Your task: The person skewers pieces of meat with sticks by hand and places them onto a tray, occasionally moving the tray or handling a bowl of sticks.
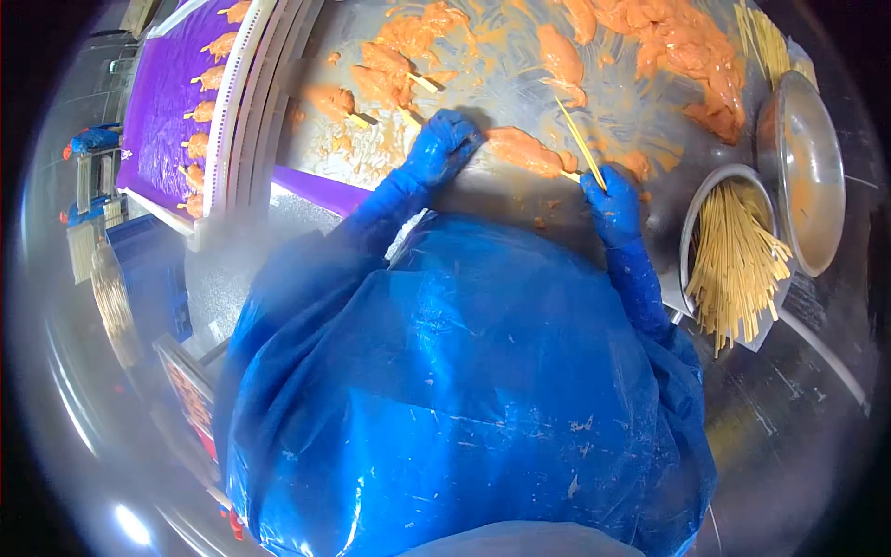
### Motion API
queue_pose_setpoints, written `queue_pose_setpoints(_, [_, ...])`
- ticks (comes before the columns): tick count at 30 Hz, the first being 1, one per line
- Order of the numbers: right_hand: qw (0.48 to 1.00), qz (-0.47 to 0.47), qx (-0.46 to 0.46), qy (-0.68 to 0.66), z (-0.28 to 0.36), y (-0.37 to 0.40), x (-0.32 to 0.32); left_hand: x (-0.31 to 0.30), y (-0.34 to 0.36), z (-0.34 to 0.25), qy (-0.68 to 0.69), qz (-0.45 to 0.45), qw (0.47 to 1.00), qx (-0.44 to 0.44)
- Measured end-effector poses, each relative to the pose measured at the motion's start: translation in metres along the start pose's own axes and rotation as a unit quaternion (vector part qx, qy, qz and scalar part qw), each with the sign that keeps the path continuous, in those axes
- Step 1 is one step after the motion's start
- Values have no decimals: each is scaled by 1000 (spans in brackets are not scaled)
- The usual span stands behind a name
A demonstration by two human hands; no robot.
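My left hand (444,146), in a blue glove, is closed at the left end of an orange marinated meat strip (527,151). The strip lies low over the metal table, stretched towards my right hand (613,206), also gloved in blue. A wooden skewer (570,175) runs from the strip's right end to my right fingers. More wooden skewers (580,137) stick up out of that same closed hand. Left of my hands lie finished-looking skewered meat pieces (382,85) with their stick ends showing.
A heap of marinated meat (682,51) covers the table's far right. At right, a metal container (689,237) holds many skewers (735,255), beside a metal bowl (817,176). On the left, skewered meat lines a purple-covered tray (162,111) behind a white toothed rail (227,121).
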State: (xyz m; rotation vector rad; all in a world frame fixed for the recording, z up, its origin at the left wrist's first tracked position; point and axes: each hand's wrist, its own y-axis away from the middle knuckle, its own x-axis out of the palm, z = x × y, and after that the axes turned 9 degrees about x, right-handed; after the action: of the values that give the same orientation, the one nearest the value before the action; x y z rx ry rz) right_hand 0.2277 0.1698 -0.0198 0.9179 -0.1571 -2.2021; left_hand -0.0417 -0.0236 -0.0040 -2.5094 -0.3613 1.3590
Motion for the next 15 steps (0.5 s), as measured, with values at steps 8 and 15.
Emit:
queue_pose_setpoints(8, [995,-10,-88,54,-8,-7,-1,1,-34,-31,66,-64,996,3])
queue_pose_setpoints(15, [998,19,-39,-40,-17,-9,0,19,17,-16,29,-133,990,-36])
